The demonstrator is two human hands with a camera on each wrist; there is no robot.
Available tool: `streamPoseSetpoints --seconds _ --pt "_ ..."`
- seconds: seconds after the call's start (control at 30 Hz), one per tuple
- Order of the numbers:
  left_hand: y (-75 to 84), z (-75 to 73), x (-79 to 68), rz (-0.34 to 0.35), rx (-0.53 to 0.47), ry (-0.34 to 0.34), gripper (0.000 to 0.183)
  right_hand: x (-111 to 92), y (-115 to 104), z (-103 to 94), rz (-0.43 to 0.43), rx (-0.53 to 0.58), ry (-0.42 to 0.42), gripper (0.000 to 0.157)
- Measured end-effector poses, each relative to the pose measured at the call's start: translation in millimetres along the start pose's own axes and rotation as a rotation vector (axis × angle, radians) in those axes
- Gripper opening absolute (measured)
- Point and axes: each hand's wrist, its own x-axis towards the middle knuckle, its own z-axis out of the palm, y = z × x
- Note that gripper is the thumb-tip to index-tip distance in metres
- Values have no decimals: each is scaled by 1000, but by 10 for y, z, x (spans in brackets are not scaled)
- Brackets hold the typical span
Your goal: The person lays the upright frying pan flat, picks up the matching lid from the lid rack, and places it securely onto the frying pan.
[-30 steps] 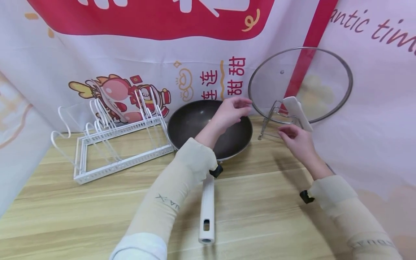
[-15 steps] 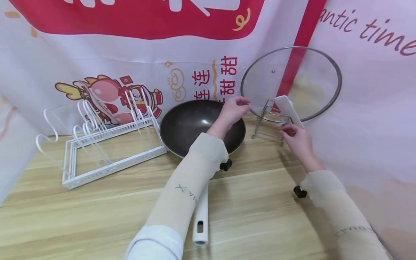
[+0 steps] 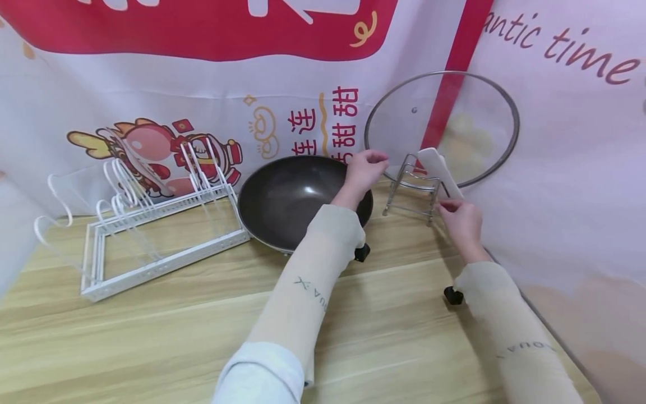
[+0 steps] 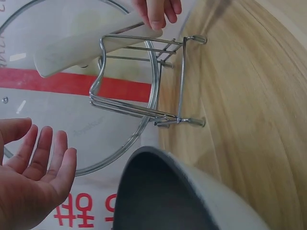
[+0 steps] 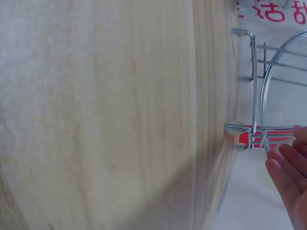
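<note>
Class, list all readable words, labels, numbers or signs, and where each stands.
"antic time": backdrop, right.
"连", "活", "甜甜": backdrop, middle; neighbouring characters partly hidden.
"X": left sleeve; remaining letters unclear.
Right sleeve: letters too unclear to read.
Red panel: white characters cut off, unreadable.

Two hands show, one left hand (image 3: 364,171) and one right hand (image 3: 461,221), with two sleeves (image 3: 328,264) and two small black pieces (image 3: 453,295) at the cuffs. The bench (image 3: 393,336) is one, carrying one dark-lined wok (image 3: 290,202), one white rack (image 3: 166,265) whose loops overlap too much to count, and one small wire stand (image 4: 182,81) with four feet (image 5: 236,128). There is also one glass lid (image 3: 441,129) and one long white piece (image 4: 81,48).
</note>
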Motion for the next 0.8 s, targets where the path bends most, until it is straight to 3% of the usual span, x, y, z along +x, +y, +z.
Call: streamPoseSetpoints --seconds 0.2,0.37,0.5,0.67,0.8 --pt "-62 79 75 -57 8 18 23 29 5 103 40 55 -19 30" --pt "-157 188 130 -65 83 -56 24 38 25 201 81 107 -16 30" --pt "-201 262 151 -32 144 -119 28 70 62 273 127 144 14 30" --pt "-192 341 172 -34 142 -176 39 120 94 342 160 185 79 28" --pt "-191 399 186 -26 145 -182 42 134 94 394 164 196 116 27"
